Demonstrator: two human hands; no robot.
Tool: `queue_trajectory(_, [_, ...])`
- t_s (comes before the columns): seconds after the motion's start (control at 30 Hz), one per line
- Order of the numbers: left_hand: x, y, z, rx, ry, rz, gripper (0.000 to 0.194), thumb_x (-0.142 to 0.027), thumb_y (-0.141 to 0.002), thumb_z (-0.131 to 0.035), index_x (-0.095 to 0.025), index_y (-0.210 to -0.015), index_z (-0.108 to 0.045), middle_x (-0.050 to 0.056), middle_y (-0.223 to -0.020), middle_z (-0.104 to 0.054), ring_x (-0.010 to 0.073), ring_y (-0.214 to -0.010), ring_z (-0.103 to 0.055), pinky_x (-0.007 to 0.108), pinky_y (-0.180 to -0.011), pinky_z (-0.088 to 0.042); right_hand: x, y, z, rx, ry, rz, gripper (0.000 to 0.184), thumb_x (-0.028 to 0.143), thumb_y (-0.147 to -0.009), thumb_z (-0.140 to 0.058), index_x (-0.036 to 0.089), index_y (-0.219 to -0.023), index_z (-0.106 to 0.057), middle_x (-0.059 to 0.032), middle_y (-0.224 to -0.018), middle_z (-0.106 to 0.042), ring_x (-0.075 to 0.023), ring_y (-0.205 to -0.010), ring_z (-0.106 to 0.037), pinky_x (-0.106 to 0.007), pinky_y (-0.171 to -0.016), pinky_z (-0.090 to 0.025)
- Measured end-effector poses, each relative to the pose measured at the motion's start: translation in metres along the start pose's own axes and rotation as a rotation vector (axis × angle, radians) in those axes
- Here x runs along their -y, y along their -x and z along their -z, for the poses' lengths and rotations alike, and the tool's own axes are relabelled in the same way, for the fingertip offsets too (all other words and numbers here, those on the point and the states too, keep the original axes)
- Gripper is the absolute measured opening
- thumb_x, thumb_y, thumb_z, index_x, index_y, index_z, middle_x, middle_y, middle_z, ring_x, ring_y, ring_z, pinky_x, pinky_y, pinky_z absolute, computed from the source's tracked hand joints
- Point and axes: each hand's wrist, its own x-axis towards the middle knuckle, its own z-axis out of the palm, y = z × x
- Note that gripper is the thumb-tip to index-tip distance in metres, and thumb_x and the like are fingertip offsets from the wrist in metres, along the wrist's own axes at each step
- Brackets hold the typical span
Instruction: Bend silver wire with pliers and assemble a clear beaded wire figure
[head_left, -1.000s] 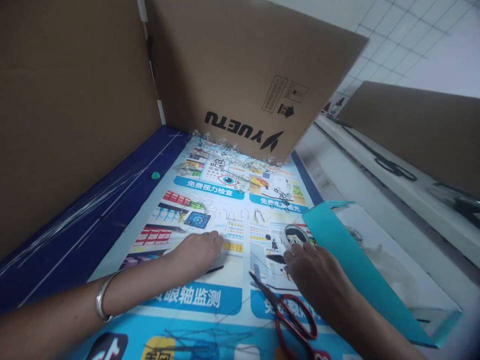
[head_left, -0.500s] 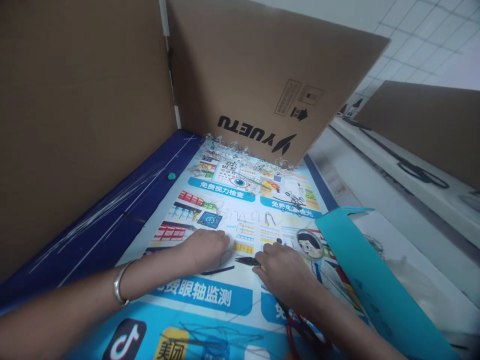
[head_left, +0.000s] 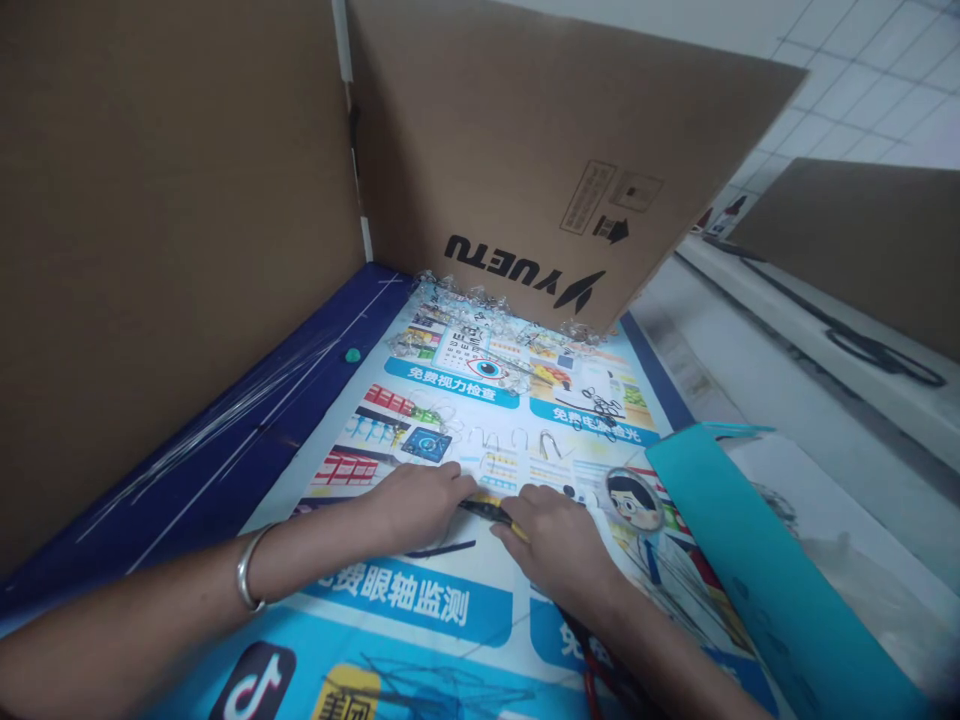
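My right hand (head_left: pixel 559 540) is wrapped round a pair of pliers (head_left: pixel 486 510) with dark jaws and yellow handles. The jaws point left and reach the fingertips of my left hand (head_left: pixel 424 505), which is closed in a pinch. What the left fingers hold is hidden. Both hands are low over a printed poster (head_left: pixel 491 600). Just beyond them lie several U-shaped bent wires (head_left: pixel 551 445) in a row. Red-handled scissors or pliers (head_left: pixel 591 680) lie partly under my right forearm.
Cardboard panels (head_left: pixel 570 120) stand at the left and back. Clear curled pieces (head_left: pixel 487 305) lie along the back panel. Straight wires (head_left: pixel 225 410) rest on the blue strip at left, and dark wires (head_left: pixel 442 680) in front. A teal box (head_left: pixel 750 560) stands at right.
The pliers have moved left, and their jaws now meet my left fingertips. Before, a gap lay between them. The whole view has shifted slightly.
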Motion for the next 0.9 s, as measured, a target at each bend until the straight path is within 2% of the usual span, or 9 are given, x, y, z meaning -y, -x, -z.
queue_trajectory(0.13, [0.000,-0.003,0.004,0.044,0.079,0.005,0.033,-0.020,-0.085,-0.040,-0.031,-0.114,-0.055,0.004,-0.090,-0.061,0.0203,-0.067,-0.061,0.026,-0.051,-0.039,-0.006,0.000,-0.008,-0.023,-0.056,0.000,0.019,0.035,-0.086,-0.050,0.021,-0.088,-0.063,-0.0046,-0.084,-0.062,-0.0179,-0.079,-0.055,-0.026,-0.066,-0.035])
queue_trajectory(0.3, [0.001,-0.008,0.006,0.059,0.125,0.050,0.021,-0.020,-0.083,-0.047,-0.021,-0.097,-0.062,0.005,-0.090,-0.063,0.0210,-0.078,-0.061,0.025,-0.057,-0.041,-0.011,-0.001,-0.014,-0.044,-0.155,-0.009,0.018,0.034,-0.085,-0.050,0.023,-0.090,-0.063,-0.0031,-0.084,-0.062,-0.0174,-0.080,-0.055,-0.025,-0.066,-0.035])
queue_trajectory(0.4, [0.002,-0.009,0.009,0.056,0.120,0.068,0.016,-0.024,-0.084,-0.050,-0.019,-0.088,-0.064,0.004,-0.088,-0.064,0.0209,-0.078,-0.061,0.025,-0.058,-0.042,-0.014,-0.002,-0.013,-0.026,-0.186,-0.021,0.016,0.034,-0.084,-0.051,0.023,-0.089,-0.062,-0.0026,-0.083,-0.061,-0.0175,-0.080,-0.056,-0.025,-0.065,-0.035])
queue_trajectory(0.5, [0.006,-0.009,0.012,0.042,0.114,0.065,0.019,-0.026,-0.086,-0.050,-0.020,-0.082,-0.068,0.003,-0.086,-0.064,0.0195,-0.078,-0.062,0.024,-0.060,-0.042,-0.019,-0.002,-0.009,-0.014,-0.171,-0.041,0.016,0.034,-0.085,-0.050,0.023,-0.086,-0.062,-0.0031,-0.082,-0.061,-0.0181,-0.080,-0.056,-0.026,-0.065,-0.037])
queue_trajectory(0.67, [0.013,-0.009,0.006,-0.057,0.101,-0.004,0.020,-0.022,-0.086,-0.049,-0.022,-0.085,-0.070,0.002,-0.086,-0.068,0.0182,-0.078,-0.063,0.024,-0.061,-0.042,-0.031,-0.002,-0.009,-0.091,-0.147,-0.036,0.020,0.034,-0.085,-0.050,0.021,-0.093,-0.063,-0.0056,-0.088,-0.062,-0.0209,-0.086,-0.057,-0.029,-0.071,-0.041])
queue_trajectory(0.9, [0.009,-0.007,0.002,-0.073,-0.053,-0.029,0.015,-0.015,-0.082,-0.052,-0.020,-0.080,-0.066,0.002,-0.072,-0.066,0.0165,-0.062,-0.062,0.023,-0.050,-0.037,-0.031,0.003,-0.004,-0.199,-0.169,-0.009,0.022,0.035,-0.085,-0.049,0.021,-0.096,-0.062,-0.0066,-0.090,-0.062,-0.0214,-0.084,-0.057,-0.031,-0.071,-0.042])
